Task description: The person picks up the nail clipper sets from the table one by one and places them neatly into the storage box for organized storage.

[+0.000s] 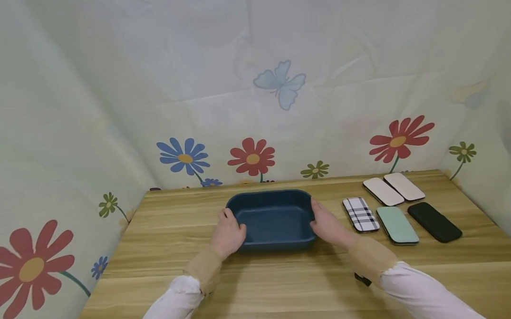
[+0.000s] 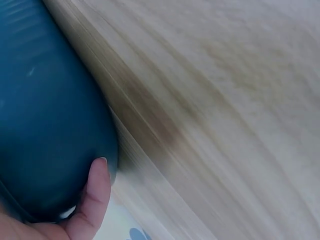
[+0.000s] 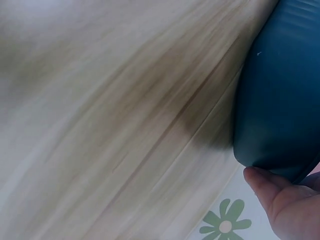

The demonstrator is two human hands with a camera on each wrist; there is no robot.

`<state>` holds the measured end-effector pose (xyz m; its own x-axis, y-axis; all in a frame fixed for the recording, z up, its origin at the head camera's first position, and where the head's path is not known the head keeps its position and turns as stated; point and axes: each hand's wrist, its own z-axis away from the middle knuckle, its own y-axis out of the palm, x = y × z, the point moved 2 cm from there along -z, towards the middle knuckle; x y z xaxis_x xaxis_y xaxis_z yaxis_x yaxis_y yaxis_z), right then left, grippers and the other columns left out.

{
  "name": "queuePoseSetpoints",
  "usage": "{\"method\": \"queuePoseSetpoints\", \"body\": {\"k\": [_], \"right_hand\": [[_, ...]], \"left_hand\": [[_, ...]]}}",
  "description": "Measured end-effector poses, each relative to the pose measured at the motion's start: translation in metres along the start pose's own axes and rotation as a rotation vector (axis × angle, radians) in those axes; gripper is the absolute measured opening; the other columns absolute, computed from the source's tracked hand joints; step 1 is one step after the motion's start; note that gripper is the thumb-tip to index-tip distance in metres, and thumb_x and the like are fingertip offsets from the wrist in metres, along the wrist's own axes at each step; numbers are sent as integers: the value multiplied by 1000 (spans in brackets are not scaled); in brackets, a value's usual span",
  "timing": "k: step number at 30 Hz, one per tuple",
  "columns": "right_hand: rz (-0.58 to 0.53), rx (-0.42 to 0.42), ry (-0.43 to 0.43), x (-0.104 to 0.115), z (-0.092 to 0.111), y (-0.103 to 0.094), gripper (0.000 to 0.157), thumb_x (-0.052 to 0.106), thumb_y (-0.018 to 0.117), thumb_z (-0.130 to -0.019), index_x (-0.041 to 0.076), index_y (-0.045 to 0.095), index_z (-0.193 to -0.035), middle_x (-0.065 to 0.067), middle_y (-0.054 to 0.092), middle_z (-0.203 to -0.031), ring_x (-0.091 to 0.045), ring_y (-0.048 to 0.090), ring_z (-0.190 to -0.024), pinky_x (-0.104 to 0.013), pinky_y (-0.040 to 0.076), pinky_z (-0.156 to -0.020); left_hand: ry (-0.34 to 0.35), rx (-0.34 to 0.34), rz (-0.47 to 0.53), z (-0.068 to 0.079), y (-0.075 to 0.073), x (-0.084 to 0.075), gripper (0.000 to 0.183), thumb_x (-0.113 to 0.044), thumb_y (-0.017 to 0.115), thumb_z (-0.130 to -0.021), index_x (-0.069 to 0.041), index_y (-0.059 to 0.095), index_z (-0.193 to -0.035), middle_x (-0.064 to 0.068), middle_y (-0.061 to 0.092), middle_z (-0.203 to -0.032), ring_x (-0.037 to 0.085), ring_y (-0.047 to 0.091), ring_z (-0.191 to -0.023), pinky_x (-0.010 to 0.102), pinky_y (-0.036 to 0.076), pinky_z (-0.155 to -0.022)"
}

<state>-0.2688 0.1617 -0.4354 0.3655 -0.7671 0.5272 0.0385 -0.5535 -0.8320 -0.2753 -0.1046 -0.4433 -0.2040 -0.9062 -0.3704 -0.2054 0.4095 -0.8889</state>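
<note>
A dark blue rectangular tray (image 1: 275, 225) with rounded corners and raised walls is held between my two hands near the middle of the wooden table. Nothing lies inside it. My left hand (image 1: 228, 232) grips its left end, the thumb over the rim; in the left wrist view a finger (image 2: 97, 192) curls against the tray's outer wall. At the right end my right hand (image 1: 328, 224) grips the rim the same way, with fingers bent under the outside wall (image 3: 280, 100) in the right wrist view.
To the right lie several flat rounded cases: a plaid one (image 1: 361, 215), a mint green one (image 1: 398, 225), a black one (image 1: 435, 222) and two pale pink ones (image 1: 383, 192). A small black object (image 1: 362, 279) shows beneath my right forearm. A flowered cloth (image 1: 280, 130) hangs behind the table (image 1: 176, 210).
</note>
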Motion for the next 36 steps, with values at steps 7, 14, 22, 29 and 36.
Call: {"method": "queuePoseSetpoints", "body": {"k": [7,14,22,29,36], "right_hand": [[3,8,13,-7,5,-4,62,-6,50,-80,-23,17,-131,-38,24,-133,-43,31,-120,-50,35,-93],[13,22,16,-11,9,-8,63,-4,51,-83,-22,16,-132,-37,23,-134,-42,31,-121,-50,36,-91],[-8,-1,13,-14,10,-5,64,-4,51,-84,-21,14,-133,-37,23,-134,-44,26,-123,-53,30,-96],[14,26,25,-14,11,-7,64,-1,52,-86,-20,14,-133,-36,23,-135,-44,25,-123,-53,27,-98],[-8,34,36,-16,14,-12,61,-2,51,-85,-22,17,-131,-39,25,-132,-45,27,-121,-53,28,-97]], "left_hand": [[29,17,6,4,2,-8,49,-15,54,-81,19,32,-108,29,37,-93,25,45,-47,37,47,-45],[31,28,39,2,6,-9,44,-14,54,-81,15,31,-105,26,36,-91,23,42,-43,36,44,-43],[14,13,77,-3,8,-5,49,-18,55,-87,15,31,-114,28,40,-94,33,54,-57,42,50,-53],[-9,53,29,-3,6,-7,65,-22,53,-90,16,22,-133,35,37,-120,39,58,-75,46,51,-67],[7,64,16,1,5,-15,65,-21,53,-89,18,22,-131,35,39,-113,39,58,-69,45,51,-64]]}}
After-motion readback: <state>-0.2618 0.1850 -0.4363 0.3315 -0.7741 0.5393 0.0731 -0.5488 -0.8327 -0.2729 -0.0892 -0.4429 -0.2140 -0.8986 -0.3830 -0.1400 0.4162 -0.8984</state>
